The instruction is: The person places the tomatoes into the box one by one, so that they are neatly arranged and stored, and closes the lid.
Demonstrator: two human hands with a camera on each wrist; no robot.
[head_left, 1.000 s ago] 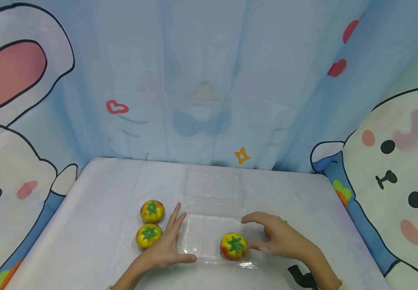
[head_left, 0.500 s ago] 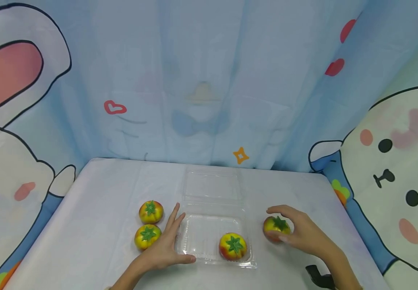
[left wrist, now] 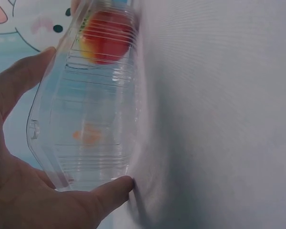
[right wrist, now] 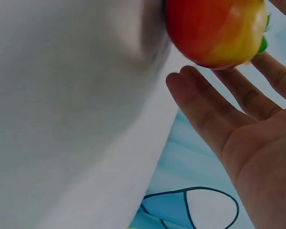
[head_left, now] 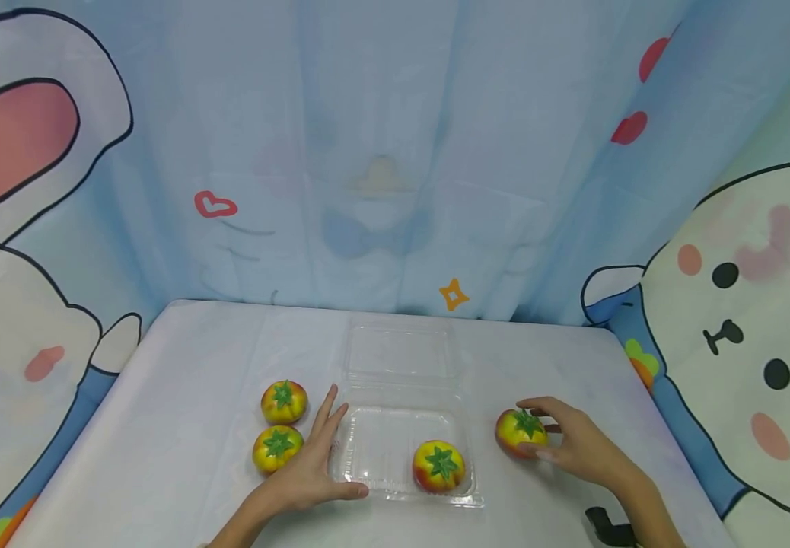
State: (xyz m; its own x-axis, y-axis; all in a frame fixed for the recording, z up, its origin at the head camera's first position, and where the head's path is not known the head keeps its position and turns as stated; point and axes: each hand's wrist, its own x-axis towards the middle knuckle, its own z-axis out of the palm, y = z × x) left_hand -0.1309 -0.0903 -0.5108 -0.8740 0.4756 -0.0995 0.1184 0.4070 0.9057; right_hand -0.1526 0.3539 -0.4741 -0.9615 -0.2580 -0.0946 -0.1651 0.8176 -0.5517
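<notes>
My left hand (head_left: 306, 472) rests at the left front corner of a clear plastic clamshell box (head_left: 374, 449), fingers spread straight along its side, thumb along its front edge. In the left wrist view, its fingertips touch the clear wall (left wrist: 86, 109). One red-yellow toy tomato (head_left: 439, 466) with a green leafy top sits in the box's right front part. To the right of the box, my right hand (head_left: 583, 445) holds another tomato (head_left: 517, 430) between thumb and fingers. Seen from the right wrist, this tomato (right wrist: 214, 28) lies at the straight fingertips, the thumb mostly out of frame.
Two more tomatoes stand left of the box, a rear one (head_left: 284, 402) and a front one (head_left: 277, 449) beside my left hand. The clear lid (head_left: 402, 350) lies folded back behind the box. A white cloth covers the table (head_left: 183, 426); a printed blue curtain (head_left: 367, 152) hangs behind.
My right hand has moved right, away from the box's edge, and its thumb and fingers have come round the right-hand tomato. The left hand stays at the box.
</notes>
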